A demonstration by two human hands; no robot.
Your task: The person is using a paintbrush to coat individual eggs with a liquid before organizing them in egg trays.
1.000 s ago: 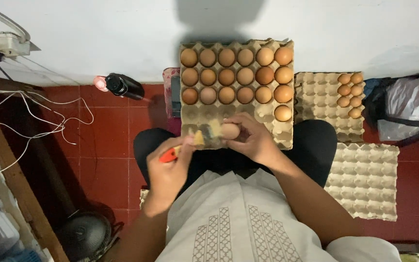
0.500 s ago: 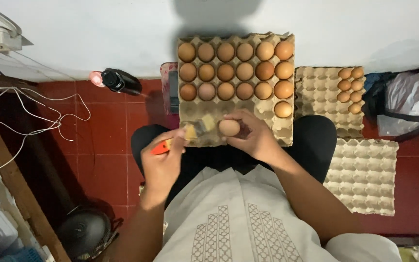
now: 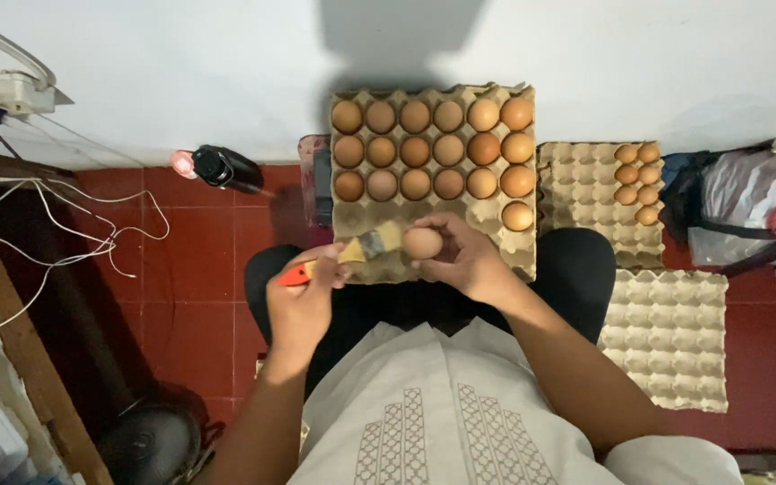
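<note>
1. Change: since the earlier frames the small flat paintbrush with an orange-red handle (image 3: 345,255) has stayed against the pale brown egg (image 3: 422,242); only the view shifted slightly. Judged: brushing of this egg continues.
2. Grip: left hand (image 3: 303,301) is closed on the brush handle; right hand (image 3: 464,256) is closed around the egg.
3. Location: the egg is held above the near edge of the grey-brown moulded cardboard egg tray (image 3: 523,256), which rests on the lap.
4. Appearance: smooth, matte, intact.

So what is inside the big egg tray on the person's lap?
The egg tray holds brown eggs in its far rows; near cups look empty, some covered by the hands.
</note>
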